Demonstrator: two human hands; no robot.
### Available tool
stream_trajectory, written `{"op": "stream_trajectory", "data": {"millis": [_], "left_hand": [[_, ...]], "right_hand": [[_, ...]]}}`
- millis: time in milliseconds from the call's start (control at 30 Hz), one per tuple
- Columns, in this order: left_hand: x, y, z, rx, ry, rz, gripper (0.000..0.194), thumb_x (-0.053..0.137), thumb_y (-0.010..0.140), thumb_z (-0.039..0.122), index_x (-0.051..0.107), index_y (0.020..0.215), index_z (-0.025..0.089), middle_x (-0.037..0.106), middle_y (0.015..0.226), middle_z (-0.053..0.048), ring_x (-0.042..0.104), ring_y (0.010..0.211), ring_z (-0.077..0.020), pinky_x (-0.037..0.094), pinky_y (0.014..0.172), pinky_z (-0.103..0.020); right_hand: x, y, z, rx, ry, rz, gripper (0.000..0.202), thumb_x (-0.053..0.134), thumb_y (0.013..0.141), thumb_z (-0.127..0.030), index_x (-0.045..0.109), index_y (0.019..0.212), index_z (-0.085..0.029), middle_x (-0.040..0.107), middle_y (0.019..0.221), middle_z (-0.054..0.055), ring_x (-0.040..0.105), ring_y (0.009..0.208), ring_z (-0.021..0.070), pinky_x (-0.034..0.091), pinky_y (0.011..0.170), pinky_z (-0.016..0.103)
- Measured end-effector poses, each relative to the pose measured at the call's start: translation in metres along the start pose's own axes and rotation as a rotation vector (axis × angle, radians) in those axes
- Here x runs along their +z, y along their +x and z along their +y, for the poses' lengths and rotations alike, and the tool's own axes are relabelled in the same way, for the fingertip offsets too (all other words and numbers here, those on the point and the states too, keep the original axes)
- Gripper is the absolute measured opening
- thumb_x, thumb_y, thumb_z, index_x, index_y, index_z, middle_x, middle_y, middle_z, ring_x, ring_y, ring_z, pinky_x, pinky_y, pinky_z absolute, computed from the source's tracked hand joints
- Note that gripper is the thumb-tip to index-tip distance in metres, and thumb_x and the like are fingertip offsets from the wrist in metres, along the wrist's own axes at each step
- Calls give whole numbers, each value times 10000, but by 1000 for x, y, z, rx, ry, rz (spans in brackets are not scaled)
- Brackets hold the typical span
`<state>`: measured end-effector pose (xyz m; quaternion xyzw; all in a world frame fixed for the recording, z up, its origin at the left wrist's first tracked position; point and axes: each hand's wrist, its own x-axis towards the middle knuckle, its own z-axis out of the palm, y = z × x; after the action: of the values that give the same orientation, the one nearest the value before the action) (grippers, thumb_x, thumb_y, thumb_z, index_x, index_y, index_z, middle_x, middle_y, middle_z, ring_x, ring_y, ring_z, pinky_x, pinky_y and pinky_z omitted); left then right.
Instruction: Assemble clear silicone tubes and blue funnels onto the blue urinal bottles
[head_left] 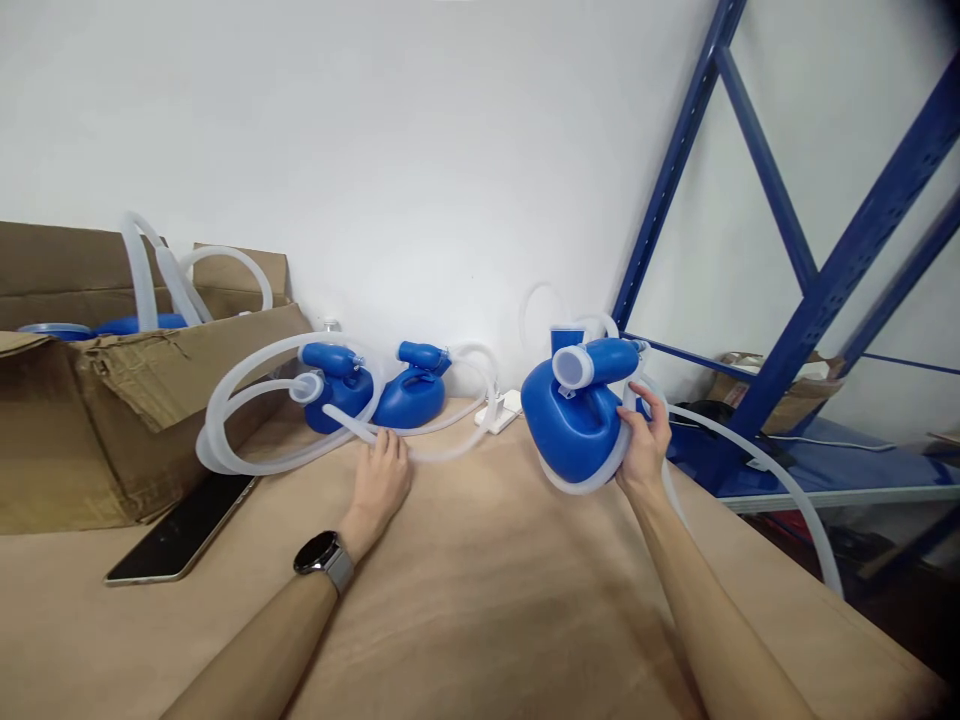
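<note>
My right hand grips a blue plastic urinal bottle at its right side, together with the clear hose that loops around it. The bottle is tilted, its white-rimmed mouth facing me. My left hand rests low at the table, fingers closed around a translucent hose. Just behind that hand stand two more blue urinal bottles, one at the left with a large coiled hose in front, the other beside it. Part of another blue container shows behind the held bottle.
An open cardboard box with more blue bottles and hoses stands at the left. In front of it lies a black tablet. A white device sits near the wall. Blue metal shelving rises at the right, past the brown table.
</note>
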<state>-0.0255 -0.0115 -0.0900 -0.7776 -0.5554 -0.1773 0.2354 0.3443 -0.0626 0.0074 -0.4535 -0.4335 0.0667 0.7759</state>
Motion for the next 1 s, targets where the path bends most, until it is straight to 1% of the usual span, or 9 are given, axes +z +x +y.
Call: {"op": "stream_trajectory", "data": {"millis": [100,233,333,433,567,667,767,900,1000], "left_hand": [[0,-6,10,40,-19,-12,513,400,914,-4,606,1382,42,580,1411,-285,475,1391,-390,522,983,-531],[-2,-16,14,68,-75,-35,546,401,925,-12,555,1435,113,580,1397,-258,520,1358,-365,612,847,-446],[-3,-24,8,108,-141,-55,457,449,941,53,608,1361,138,601,1369,-230,551,1323,-353,637,771,-389],[-2,-32,-4,127,-201,-62,417,496,957,172,595,1360,134,593,1394,-225,564,1316,-358,644,770,-391],[-6,-46,-17,114,-456,72,634,543,933,295,399,1531,145,511,1515,-205,457,1432,-369,545,1034,-516],[-23,-54,-20,29,-731,157,707,489,956,284,235,1608,188,507,1527,-184,531,1366,-338,565,973,-484],[-52,-53,-18,-84,-909,245,624,441,1003,318,256,1593,229,604,1394,-158,641,1189,-298,592,772,-385],[-85,-43,-12,34,-970,313,692,559,950,442,299,1555,229,524,1471,-173,604,1222,-325,571,837,-409],[-96,-41,-5,-14,-940,328,754,659,862,505,338,1482,220,587,1374,-161,659,1099,-320,562,864,-435]], "right_hand": [[16,-19,-26,37,12,-111,466,687,757,-372,655,1200,-232,536,716,-42,477,613,147,406,615,284],[51,-68,-55,87,-53,-408,371,668,824,-420,685,1138,-222,541,657,-30,492,597,165,409,564,283],[73,-102,-63,165,-22,-615,366,621,873,-426,677,1167,-215,595,708,-11,526,626,171,433,580,287],[84,-119,-61,230,0,-691,365,615,887,-437,662,1176,-219,573,661,-25,493,583,156,402,554,275],[81,-115,-57,348,42,-711,378,658,855,-478,640,1144,-235,582,630,-35,534,575,165,432,550,275],[74,-104,-59,470,67,-793,423,708,822,-514,622,1143,-252,630,673,-32,606,602,179,492,580,290],[69,-97,-66,553,73,-904,487,753,801,-543,617,1172,-258,714,821,6,690,709,212,555,653,324],[66,-103,-79,531,99,-920,520,777,804,-535,612,1218,-267,739,932,29,729,800,239,592,714,358],[60,-113,-96,476,83,-940,484,742,845,-532,616,1231,-270,735,980,40,728,893,258,599,776,385]]}}
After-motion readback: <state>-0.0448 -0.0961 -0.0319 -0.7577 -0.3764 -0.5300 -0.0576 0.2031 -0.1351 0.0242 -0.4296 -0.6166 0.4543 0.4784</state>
